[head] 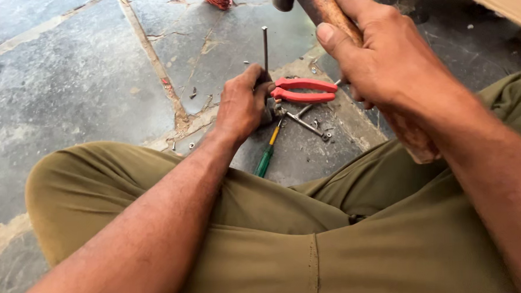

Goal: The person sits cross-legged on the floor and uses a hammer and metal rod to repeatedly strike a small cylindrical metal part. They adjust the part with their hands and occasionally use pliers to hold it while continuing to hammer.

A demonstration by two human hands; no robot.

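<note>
Metal rod [265, 46] is held upright on the stone floor [65, 96] by the left hand [244, 103], fingers pinched around its lower end. Hammer [325, 9] is gripped at 1 o'clock from it by the right hand [386, 65] — fist wrapped tight on the wooden handle. Red-handled pliers [302, 90] lie just at 3 o'clock of the left hand, green screwdriver [267, 155] at 6 — small screws scattered about.
</note>
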